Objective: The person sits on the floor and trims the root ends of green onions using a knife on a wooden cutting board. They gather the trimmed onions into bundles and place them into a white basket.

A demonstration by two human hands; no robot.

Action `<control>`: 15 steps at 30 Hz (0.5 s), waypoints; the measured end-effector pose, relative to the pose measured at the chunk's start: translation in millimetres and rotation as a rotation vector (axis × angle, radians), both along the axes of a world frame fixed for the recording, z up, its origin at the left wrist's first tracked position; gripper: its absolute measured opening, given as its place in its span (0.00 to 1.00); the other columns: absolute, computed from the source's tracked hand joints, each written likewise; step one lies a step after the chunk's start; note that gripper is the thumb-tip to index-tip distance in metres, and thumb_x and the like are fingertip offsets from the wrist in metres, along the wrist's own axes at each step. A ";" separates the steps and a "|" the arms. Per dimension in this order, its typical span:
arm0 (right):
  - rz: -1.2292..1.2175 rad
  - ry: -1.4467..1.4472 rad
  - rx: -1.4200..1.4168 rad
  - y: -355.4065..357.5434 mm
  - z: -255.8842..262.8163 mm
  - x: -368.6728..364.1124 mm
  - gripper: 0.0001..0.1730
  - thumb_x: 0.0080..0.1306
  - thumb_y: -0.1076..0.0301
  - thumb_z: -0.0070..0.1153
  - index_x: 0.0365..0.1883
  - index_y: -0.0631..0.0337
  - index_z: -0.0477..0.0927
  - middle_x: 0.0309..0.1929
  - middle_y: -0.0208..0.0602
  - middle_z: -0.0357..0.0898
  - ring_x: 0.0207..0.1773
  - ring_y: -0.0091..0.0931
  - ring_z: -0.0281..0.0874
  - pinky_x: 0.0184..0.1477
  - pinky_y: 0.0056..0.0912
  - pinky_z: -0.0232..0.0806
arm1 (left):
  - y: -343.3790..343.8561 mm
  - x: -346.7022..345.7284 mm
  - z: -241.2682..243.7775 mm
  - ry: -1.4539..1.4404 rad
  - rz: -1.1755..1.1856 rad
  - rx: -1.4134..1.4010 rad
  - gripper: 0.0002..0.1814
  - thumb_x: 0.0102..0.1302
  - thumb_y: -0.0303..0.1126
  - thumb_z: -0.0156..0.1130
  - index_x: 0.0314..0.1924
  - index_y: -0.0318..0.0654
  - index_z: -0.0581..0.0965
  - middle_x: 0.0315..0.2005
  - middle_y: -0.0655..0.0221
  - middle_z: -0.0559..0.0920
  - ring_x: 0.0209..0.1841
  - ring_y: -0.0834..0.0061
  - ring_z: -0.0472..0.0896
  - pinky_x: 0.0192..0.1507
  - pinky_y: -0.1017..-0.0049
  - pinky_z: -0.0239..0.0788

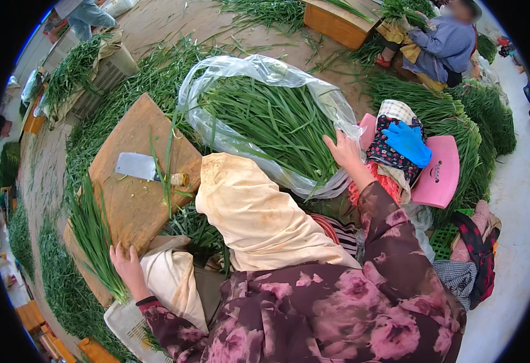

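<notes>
My left hand (128,264), fingers apart, lies against a bunch of long green leaf stalks, likely Chinese chives (93,236), on the lower edge of a wooden board (124,213). A cleaver (138,166) rests flat on that board, its yellowish handle end pointing right and loose leaves across it. In front of me a clear plastic bag (246,63) gapes wide, filled with green stalks (269,122). At the bag's right rim is my right hand (344,149), thumb and forefinger apart over the stalks. Whether its other fingers grip the plastic is hidden. Cream cloth (256,208) covers my legs.
To the right stands a pink plastic stool (437,174) bearing cloths and a blue glove (405,143). Bundled greens (455,131) lie beyond it, near a seated person (446,45). A pale crate (131,329) sits lower left. Loose greens (124,90) cover the floor.
</notes>
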State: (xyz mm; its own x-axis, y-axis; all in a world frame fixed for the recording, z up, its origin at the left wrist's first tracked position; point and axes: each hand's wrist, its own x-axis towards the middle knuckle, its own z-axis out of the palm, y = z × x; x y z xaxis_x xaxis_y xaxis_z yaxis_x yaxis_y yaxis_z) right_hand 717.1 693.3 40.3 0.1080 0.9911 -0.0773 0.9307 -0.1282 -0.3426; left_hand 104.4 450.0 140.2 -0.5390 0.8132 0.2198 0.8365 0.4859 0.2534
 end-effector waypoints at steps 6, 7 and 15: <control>-0.125 0.042 -0.136 38.7 -10.1 -20.0 0.56 0.57 0.22 0.39 0.71 0.56 0.54 0.56 0.61 0.72 0.58 0.51 0.71 0.60 0.51 0.61 | 4.6 5.0 2.3 -0.017 -0.014 0.005 0.22 0.62 0.34 0.61 0.53 0.28 0.74 0.61 0.46 0.68 0.63 0.51 0.67 0.63 0.64 0.58; -0.158 0.040 -0.164 41.1 -6.0 -26.8 0.56 0.56 0.21 0.38 0.71 0.53 0.54 0.56 0.62 0.72 0.59 0.51 0.71 0.59 0.51 0.61 | 2.0 4.1 1.8 -0.015 -0.008 0.010 0.22 0.62 0.34 0.62 0.53 0.28 0.75 0.60 0.46 0.69 0.62 0.51 0.67 0.63 0.64 0.58; -0.017 -0.121 -0.101 -6.1 8.8 -67.7 0.62 0.48 0.20 0.51 0.73 0.48 0.51 0.56 0.60 0.69 0.59 0.48 0.68 0.58 0.48 0.62 | 5.1 5.7 6.2 0.013 -0.033 -0.006 0.22 0.61 0.35 0.63 0.52 0.30 0.75 0.58 0.47 0.70 0.60 0.51 0.69 0.62 0.64 0.61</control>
State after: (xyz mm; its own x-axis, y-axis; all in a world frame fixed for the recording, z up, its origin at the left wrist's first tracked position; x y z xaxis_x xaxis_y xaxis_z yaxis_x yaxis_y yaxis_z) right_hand 649.4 687.2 49.2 0.1394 0.9769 -0.1621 0.9619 -0.1725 -0.2123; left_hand 110.1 455.1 146.4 -0.5093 0.8317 0.2211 0.8550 0.4598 0.2398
